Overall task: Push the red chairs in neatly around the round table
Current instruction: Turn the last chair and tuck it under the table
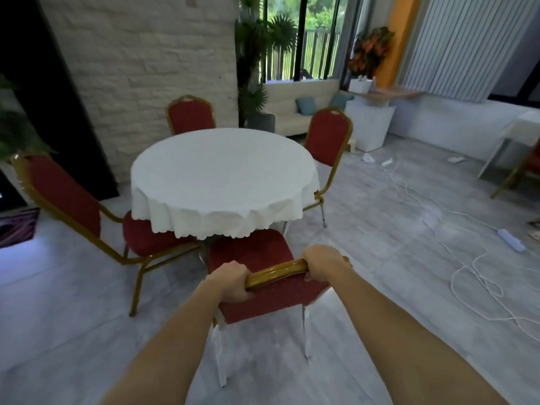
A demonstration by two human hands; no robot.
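Observation:
A round table (222, 176) with a white cloth stands in the middle of the room. Directly below me is a red chair with a gold frame (254, 252); the front of its seat reaches under the cloth's hem. My left hand (232, 283) and my right hand (323, 266) both grip the gold top rail of its backrest. A second red chair (73, 200) stands at the table's left, angled, its seat partly under the cloth. A third chair (191, 115) is at the far side, and one more (328, 135) sits at the right.
White cables (473, 276) and a power strip (511, 239) lie on the grey floor to the right. A white sofa (295, 112) and potted plants stand by the window behind. Another white-clothed table with a red chair (523, 168) is at the right edge.

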